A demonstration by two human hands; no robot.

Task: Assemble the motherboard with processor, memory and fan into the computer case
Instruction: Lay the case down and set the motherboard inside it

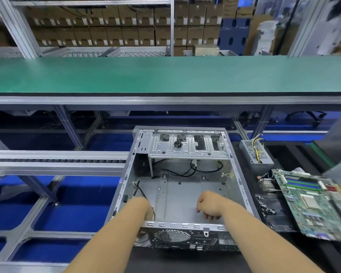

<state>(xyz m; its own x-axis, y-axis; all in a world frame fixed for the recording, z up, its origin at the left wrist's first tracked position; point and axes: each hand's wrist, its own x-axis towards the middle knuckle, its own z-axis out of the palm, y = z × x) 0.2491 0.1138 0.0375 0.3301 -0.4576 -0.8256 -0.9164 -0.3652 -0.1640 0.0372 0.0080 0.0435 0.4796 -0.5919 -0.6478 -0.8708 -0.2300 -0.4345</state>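
Both hands sit inside the open case point(182, 186): my right hand point(208, 206) loosely curled, empty; left hand point(149, 210) hidden, grip unclear. Motherboard point(315, 201) lies rightward, nearest my right hand, long axis running away from me.

Electronics assembly factory floor: long green-matted conveyor line on silver aluminium framing point(165, 75), roller-track rails point(57, 160), stacked brown cardboard cartons on metal racking point(114, 26), blue painted floor point(73, 215), dark plastic pallets point(234, 36).

Single head view, looking forward and down, close over open case point(177, 194).
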